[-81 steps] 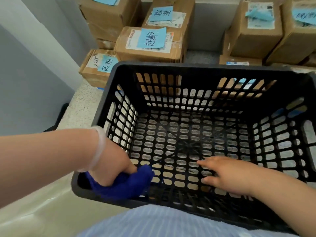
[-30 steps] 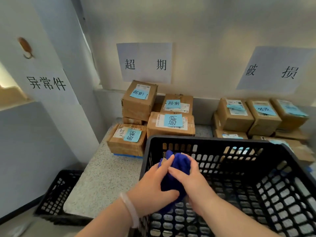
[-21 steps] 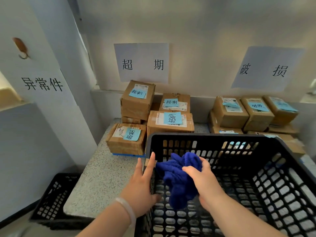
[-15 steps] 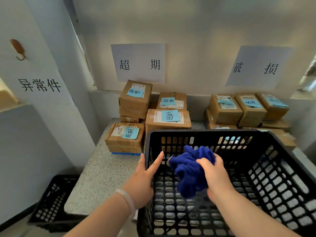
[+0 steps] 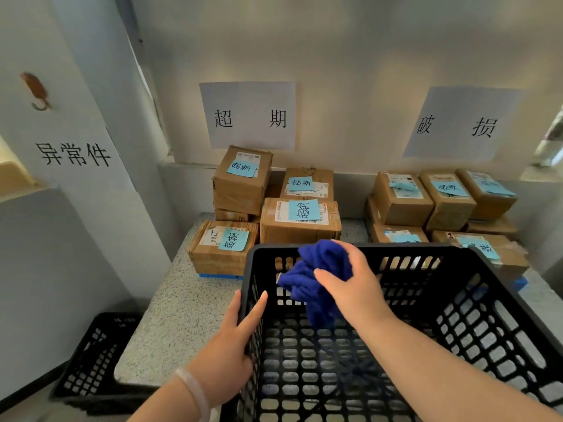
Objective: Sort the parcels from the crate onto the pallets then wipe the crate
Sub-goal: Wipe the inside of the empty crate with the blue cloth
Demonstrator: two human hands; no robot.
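Since half a second ago, my right hand (image 5: 355,287) has carried the blue cloth (image 5: 320,275) up toward the crate's (image 5: 502,303) far rim at about 12 o'clock; fingers are closed around the bunched cloth, which hangs inside the far left corner. My left hand (image 5: 234,345) stays on the crate's left wall at 9 o'clock, thumb outside, fingers hooked over the rim. Labelled parcels (image 5: 300,220) sit stacked beyond the crate at 12 and 2 o'clock, against the wall.
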